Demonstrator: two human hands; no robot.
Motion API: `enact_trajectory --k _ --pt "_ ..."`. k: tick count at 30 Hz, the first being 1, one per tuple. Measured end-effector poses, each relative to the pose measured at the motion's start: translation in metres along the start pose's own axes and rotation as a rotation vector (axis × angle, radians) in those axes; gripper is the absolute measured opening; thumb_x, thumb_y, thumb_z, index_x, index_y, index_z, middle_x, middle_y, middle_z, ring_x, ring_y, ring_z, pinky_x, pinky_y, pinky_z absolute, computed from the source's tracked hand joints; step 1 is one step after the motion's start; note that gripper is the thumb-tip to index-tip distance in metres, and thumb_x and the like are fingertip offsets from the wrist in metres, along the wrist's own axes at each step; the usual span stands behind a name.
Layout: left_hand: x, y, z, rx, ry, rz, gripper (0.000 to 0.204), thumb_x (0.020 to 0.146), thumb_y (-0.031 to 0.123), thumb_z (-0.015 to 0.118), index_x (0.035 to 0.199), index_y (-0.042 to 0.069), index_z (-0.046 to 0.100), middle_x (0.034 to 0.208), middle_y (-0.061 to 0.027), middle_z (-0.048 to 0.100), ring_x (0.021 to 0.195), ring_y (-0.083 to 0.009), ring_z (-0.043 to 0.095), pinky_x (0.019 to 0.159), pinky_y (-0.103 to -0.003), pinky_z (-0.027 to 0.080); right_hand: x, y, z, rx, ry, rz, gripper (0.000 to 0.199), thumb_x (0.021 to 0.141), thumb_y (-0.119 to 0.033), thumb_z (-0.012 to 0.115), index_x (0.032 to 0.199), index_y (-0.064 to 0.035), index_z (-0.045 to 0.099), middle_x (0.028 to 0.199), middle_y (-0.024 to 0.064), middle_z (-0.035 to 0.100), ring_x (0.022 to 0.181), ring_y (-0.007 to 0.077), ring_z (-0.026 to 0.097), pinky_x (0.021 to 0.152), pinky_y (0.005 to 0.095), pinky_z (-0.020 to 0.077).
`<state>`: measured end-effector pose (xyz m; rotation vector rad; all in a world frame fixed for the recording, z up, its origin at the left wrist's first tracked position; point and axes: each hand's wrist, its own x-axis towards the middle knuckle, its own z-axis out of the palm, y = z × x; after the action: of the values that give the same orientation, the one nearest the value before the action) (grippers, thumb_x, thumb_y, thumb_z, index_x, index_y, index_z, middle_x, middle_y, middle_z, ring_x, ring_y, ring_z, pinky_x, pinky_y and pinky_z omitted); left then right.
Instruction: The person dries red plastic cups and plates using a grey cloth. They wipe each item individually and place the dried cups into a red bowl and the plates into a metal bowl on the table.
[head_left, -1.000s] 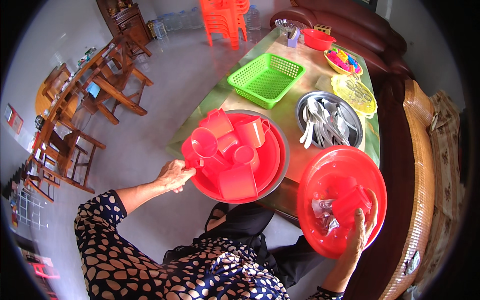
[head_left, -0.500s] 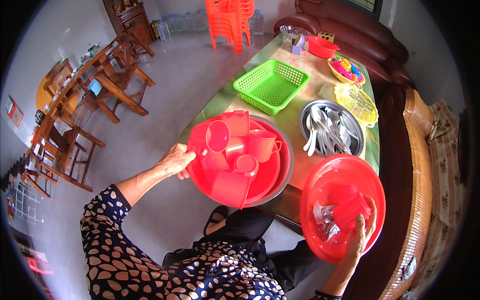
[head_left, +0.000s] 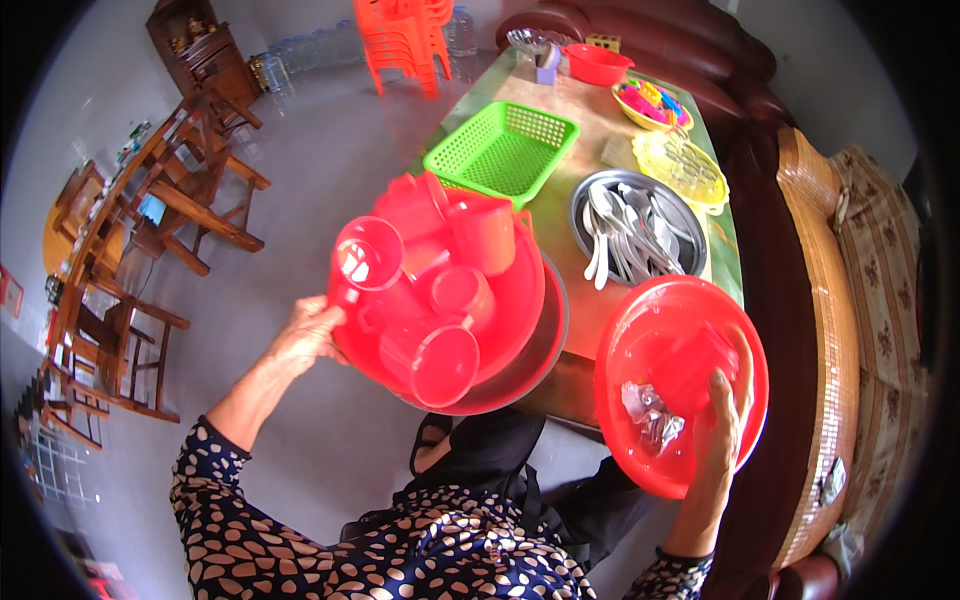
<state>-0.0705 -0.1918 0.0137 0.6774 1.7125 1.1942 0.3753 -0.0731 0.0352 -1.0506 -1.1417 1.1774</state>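
at the near end of the table (head_left: 560,200), left hand (head_left: 305,335) clamped on the left rim of a red basin (head_left: 505,300), raised and tilted, opening facing up and toward the camera. inside, red cups (head_left: 440,300) lying on their sides, mouths mostly pointing left and down. to the right, right hand (head_left: 725,415) gripping the lower rim of a red bowl (head_left: 680,380), opening toward the camera, crumpled clear wrap (head_left: 650,415) inside. beyond, green basket (head_left: 500,150) beside metal bowl of spoons (head_left: 635,235).

Grey floor (head_left: 330,170), wooden chairs (head_left: 190,200), stacked orange stools (head_left: 400,40), brown sofa (head_left: 800,300)
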Motion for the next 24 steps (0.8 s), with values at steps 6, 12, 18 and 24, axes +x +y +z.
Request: enact_trajectory --k 6,12,18,24 --pt "-0.011 0.034 -0.044 0.046 0.141 0.087 0.024 0.091 0.016 0.052 0.104 -0.004 0.059 0.086 -0.0124 0.067 0.057 -0.0208 0.067 0.042 -0.029 0.055 0.02 -0.016 0.077 -0.026 -0.34 0.255 0.058 0.081 -0.007 0.064 0.135 -0.0039 0.042 0.112 0.0126 0.059 0.101 0.0176 0.057 0.087 0.0308 0.0467" --pt "0.012 0.024 -0.094 -0.002 0.297 0.064 0.02 0.089 0.014 0.052 0.1 -0.002 0.057 0.087 -0.0115 0.063 0.056 -0.021 0.063 0.046 -0.033 0.056 0.016 0.067 0.151 -0.113 -0.577 0.115 0.073 0.076 -0.013 0.074 0.135 -0.0034 0.033 0.12 0.0214 0.054 0.113 0.0323 0.054 0.096 0.0395 0.0447" --pt "0.048 -0.009 -0.126 -0.09 0.356 0.055 0.022 0.091 0.016 0.053 0.101 -0.003 0.055 0.09 -0.0093 0.055 0.051 -0.0194 0.059 0.046 -0.035 0.057 0.01 0.121 0.187 -0.602 -0.441 -0.267 0.081 0.073 -0.013 0.073 0.139 0.0002 0.027 0.136 0.0258 0.039 0.128 0.0425 0.036 0.107 0.0453 0.0331" --pt "0.08 -0.032 -0.131 -0.139 0.36 0.025 0.025 0.092 0.017 0.051 0.107 -0.003 0.052 0.093 -0.0174 0.064 0.06 -0.0278 0.065 0.05 -0.036 0.058 0.002 0.116 0.181 -0.934 -0.408 -0.457 0.088 0.069 -0.017 0.077 0.142 -0.0035 0.029 0.139 0.0332 0.029 0.129 0.0489 0.031 0.107 0.0494 0.0307"
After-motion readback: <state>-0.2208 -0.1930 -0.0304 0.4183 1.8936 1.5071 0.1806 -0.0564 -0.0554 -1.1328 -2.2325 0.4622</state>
